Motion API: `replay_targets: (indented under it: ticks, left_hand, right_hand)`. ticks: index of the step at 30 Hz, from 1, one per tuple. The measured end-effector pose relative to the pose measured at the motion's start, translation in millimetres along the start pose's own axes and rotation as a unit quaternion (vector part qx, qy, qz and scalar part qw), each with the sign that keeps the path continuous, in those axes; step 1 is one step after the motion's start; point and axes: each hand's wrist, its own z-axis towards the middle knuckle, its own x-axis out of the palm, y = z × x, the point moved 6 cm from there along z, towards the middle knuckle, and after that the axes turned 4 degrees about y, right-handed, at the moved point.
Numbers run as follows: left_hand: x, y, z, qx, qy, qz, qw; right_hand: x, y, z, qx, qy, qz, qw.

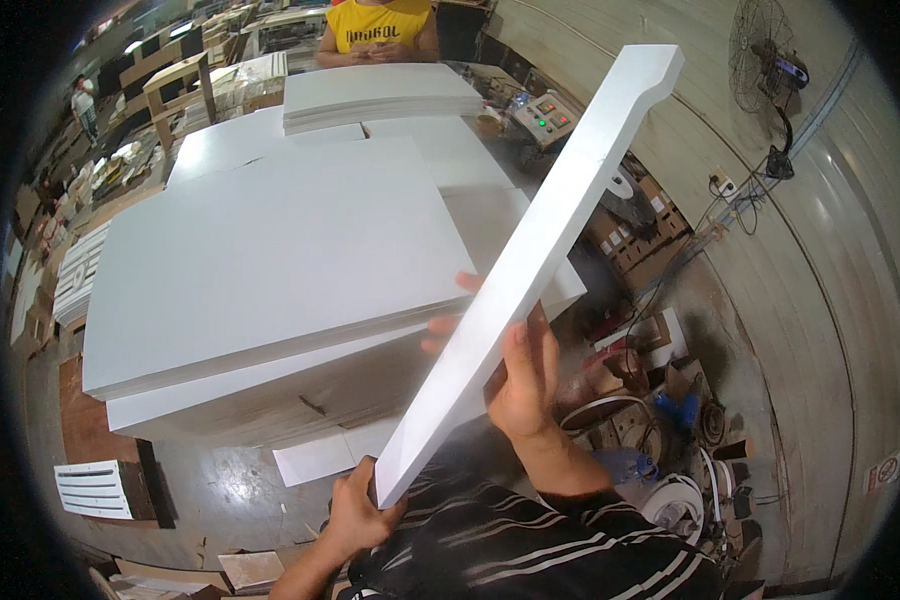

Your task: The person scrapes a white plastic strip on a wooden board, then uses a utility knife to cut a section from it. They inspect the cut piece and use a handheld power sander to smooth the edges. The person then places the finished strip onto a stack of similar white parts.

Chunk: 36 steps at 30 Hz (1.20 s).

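Observation:
A long white furniture leg [517,270], square in section and shaped at its far end, slants across the view in front of me. My left hand [364,502] grips its near, lower end by my body. My right hand [525,382] holds it around the middle, thumb on the right side and blurred fingertips showing past the left edge. Part of that hand is hidden behind the leg. Beyond and below the leg lies a stack of large white panels [277,255], close to the right fingertips; I cannot tell whether they touch.
More white panels [379,86] are piled at the far end, where a person in a yellow top [379,34] stands. A control box [546,118] with lit buttons sits right of them. A fan [765,56] hangs on the wall [802,247]. Scrap and edging rolls [675,502] clutter the right floor.

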Motion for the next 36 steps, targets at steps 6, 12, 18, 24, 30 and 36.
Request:
replay_targets:
  ticks: [6,12,18,24,30,36]
  left_hand:
    - [14.8,13.6,-5.4,0.021,-0.054,0.047,0.997]
    - [16.6,15.9,-9.2,0.036,-0.068,0.084,0.994]
    - [14.7,20.7,-11.0,0.028,-0.079,0.087,0.993]
    - [10.3,25.5,-10.4,0.038,-0.082,0.088,0.992]
    - [3.9,25.6,-10.2,0.036,-0.075,0.104,0.991]
    - [1.2,25.1,-7.9,0.047,-0.079,0.107,0.990]
  right_hand:
    - [-8.3,1.4,-4.1,-0.038,0.010,-0.023,0.999]
    - [-10.8,-3.6,-6.5,-0.002,-0.068,0.067,0.995]
    - [-16.9,-12.9,1.2,0.070,-0.065,0.146,0.985]
    - [-9.6,-11.2,-2.1,0.054,-0.036,0.176,0.982]
    - [-13.1,-10.0,4.5,0.069,-0.003,0.166,0.984]
    - [-11.2,-10.7,0.0,0.099,-0.007,0.115,0.988]
